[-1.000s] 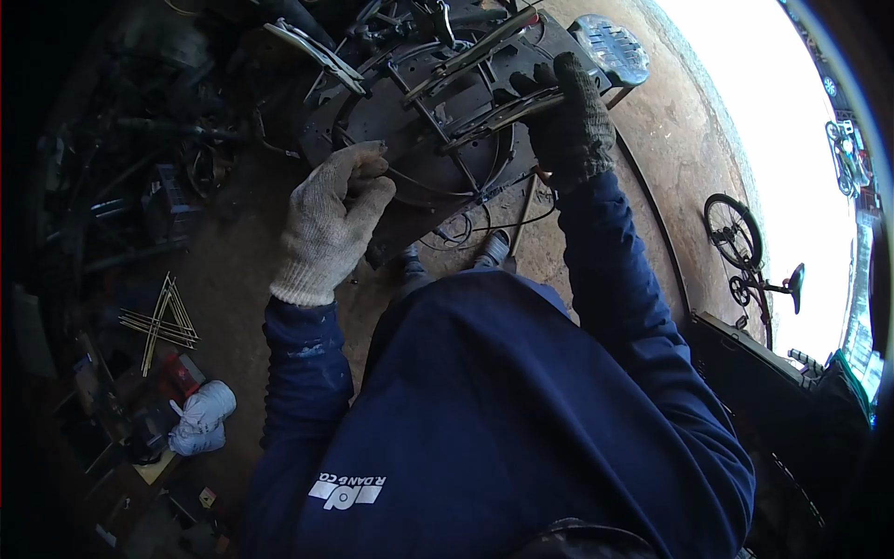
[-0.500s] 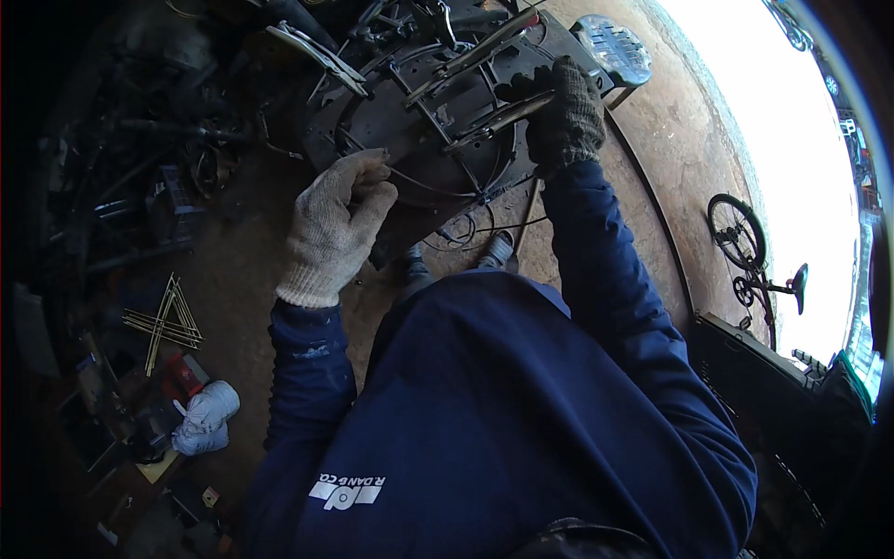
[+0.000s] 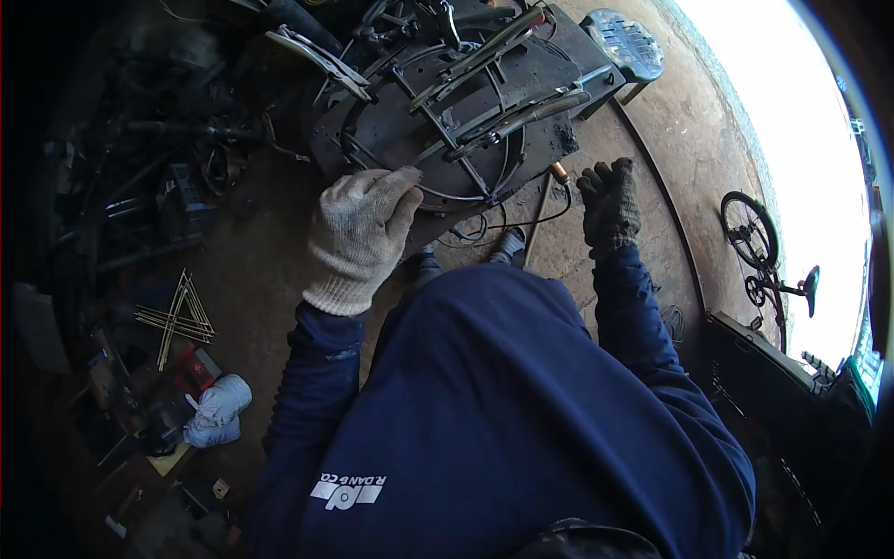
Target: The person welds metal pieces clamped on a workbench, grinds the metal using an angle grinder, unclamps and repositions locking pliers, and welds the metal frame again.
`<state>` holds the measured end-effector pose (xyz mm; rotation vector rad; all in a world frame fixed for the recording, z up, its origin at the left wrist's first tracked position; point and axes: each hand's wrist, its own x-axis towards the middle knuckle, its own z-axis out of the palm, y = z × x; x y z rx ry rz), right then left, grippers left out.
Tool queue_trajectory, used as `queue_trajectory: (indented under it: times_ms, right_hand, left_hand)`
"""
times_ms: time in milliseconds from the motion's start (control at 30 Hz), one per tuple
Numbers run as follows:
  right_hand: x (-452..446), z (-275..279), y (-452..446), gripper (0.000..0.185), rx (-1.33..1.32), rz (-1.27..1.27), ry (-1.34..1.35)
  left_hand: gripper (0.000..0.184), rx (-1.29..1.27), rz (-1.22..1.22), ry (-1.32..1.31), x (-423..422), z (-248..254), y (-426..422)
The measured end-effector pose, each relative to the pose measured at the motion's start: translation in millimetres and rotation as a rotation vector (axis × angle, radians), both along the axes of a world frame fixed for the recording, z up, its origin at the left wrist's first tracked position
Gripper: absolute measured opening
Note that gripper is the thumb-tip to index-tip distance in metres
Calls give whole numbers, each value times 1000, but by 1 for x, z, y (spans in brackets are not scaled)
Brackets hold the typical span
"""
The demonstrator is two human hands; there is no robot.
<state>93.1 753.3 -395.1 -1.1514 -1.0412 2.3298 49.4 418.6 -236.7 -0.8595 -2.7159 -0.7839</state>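
My left hand (image 3: 361, 238), in a pale knitted glove, is at the near left edge of the metal worktable. Its thumb and fingers are drawn together beside a round metal frame (image 3: 456, 197); whatever they grip is hidden. My right hand (image 3: 610, 207), in a darker glove, hangs off the table's near right corner with its fingers apart and nothing in them. Closest to it is a copper-coloured nozzle (image 3: 559, 172) on a black cable. Locking clamps (image 3: 531, 114) lie across the frame's crossbars, and another long-handled clamp (image 3: 321, 61) sits at the left.
A stool (image 3: 624, 45) stands beyond the table's right end. A bicycle (image 3: 759, 256) is at the right by the bright opening. Thin rods (image 3: 175, 321) lie crossed on the floor at left, near a white bag (image 3: 219, 410). Dark metal parts crowd the upper left.
My right hand has let go of the right-hand clamp and moved down and right, off the table. My left hand has shifted slightly right. The copper-coloured nozzle has come into view.
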Motion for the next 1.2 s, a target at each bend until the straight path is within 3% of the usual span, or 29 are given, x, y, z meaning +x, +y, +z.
queue_trajectory:
  times_ms: [100,133,233,500,567,633,700,800,967,1067,1133,1200]
  right_hand:
    - [27,-26,7,37,111,190,-142]
    - [32,-34,6,37,98,174,-142]
    - [44,-54,6,18,-152,262,-163]
    - [62,-107,18,17,-298,559,-43]
    - [56,-99,17,13,-265,480,-225]
    - [53,-100,21,13,-248,509,-228]
    - [48,-104,29,15,-211,566,-201]
    - [39,-96,34,15,-161,558,-336]
    - [36,-125,51,22,-265,672,-195]
    - [34,-129,52,23,-205,714,-263]
    - [37,-141,52,28,-110,716,-292]
    - [43,-142,45,21,58,724,-443]
  left_hand:
    - [20,-89,-21,99,-12,4,19]
    - [20,-100,-38,99,-18,5,25]
    - [24,-158,-71,119,-37,4,36]
    - [22,-307,-107,-4,-55,18,49]
    - [24,-323,-113,-21,-58,19,47]
    - [26,-336,-117,-43,-58,17,47]
    - [32,-201,59,-221,-57,15,49]
    - [34,-209,7,-62,-57,13,50]
    - [27,-249,-6,-27,-53,14,49]
    - [27,-224,28,0,-48,20,53]
    - [30,-125,52,24,-40,24,51]
    - [33,89,159,74,-32,18,37]
